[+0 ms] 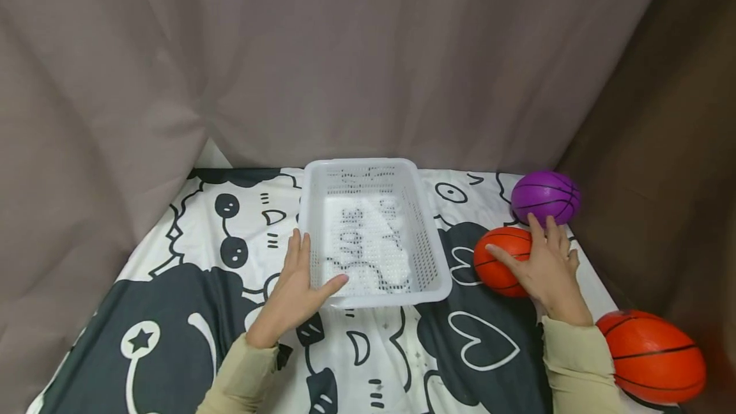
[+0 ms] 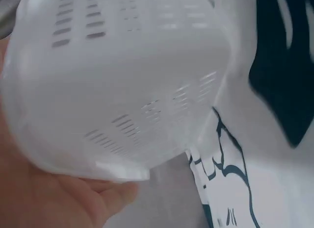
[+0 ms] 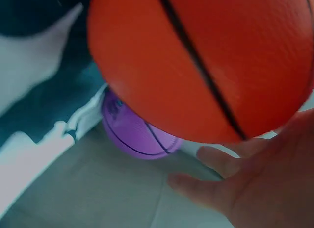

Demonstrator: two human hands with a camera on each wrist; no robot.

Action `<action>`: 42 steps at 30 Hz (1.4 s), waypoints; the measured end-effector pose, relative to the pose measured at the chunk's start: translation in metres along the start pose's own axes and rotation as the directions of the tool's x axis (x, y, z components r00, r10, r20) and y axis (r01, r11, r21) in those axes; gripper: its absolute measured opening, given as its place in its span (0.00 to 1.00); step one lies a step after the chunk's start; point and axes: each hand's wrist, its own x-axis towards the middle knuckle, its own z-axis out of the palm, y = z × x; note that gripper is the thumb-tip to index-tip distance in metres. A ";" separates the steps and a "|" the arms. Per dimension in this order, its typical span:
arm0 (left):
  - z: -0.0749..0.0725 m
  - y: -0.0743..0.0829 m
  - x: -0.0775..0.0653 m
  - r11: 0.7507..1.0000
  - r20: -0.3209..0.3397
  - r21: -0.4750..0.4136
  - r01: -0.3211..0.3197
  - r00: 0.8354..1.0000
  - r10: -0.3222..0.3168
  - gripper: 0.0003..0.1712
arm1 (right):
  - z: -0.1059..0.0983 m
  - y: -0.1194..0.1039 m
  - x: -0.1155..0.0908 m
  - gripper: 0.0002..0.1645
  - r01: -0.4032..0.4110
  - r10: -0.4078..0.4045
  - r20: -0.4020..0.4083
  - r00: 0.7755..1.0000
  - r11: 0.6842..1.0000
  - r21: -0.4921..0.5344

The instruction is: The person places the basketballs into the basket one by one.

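Note:
A white perforated plastic basket (image 1: pixel 424 245) stands on the patterned cloth, its inside bare. At its near left corner, my left hand (image 1: pixel 296 299) touches the rim, fingers straight along the outer side and thumb spread over the front edge. The left wrist view shows the basket wall (image 2: pixel 113 95) close up beside that hand. On the right, my right hand (image 1: pixel 549 273) is spread at the right side of a small orange basketball (image 1: pixel 496 267), thumb over the ball and fingers extended. Just behind is a purple basketball (image 1: pixel 543 193), near the fingertips.
Another orange basketball (image 1: pixel 652 356) sits at the right edge beside my right sleeve (image 1: pixel 577 363). A black-and-white cartoon cloth (image 1: pixel 368 350) covers the table. Grey-brown curtains (image 1: pixel 368 56) hang behind and at the sides.

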 end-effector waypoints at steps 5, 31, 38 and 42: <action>0.014 0.003 -0.001 0.999 -0.102 0.044 0.005 0.995 0.000 0.73 | 0.006 -0.002 -0.006 0.66 -0.051 0.052 -0.017 0.999 0.998 0.047; 0.013 -0.005 0.015 0.992 -0.056 0.113 -0.047 0.997 0.054 0.79 | 0.018 -0.004 -0.013 0.70 -0.103 0.111 -0.065 0.992 0.989 0.106; 0.013 -0.008 0.009 0.994 -0.055 0.100 -0.041 0.997 0.047 0.81 | 0.024 -0.006 -0.014 0.67 -0.082 0.092 -0.103 0.990 0.992 0.095; 0.011 -0.008 0.008 0.994 -0.059 0.100 -0.055 0.996 0.061 0.82 | 0.027 -0.010 -0.011 0.66 -0.063 0.074 -0.122 0.990 0.994 0.093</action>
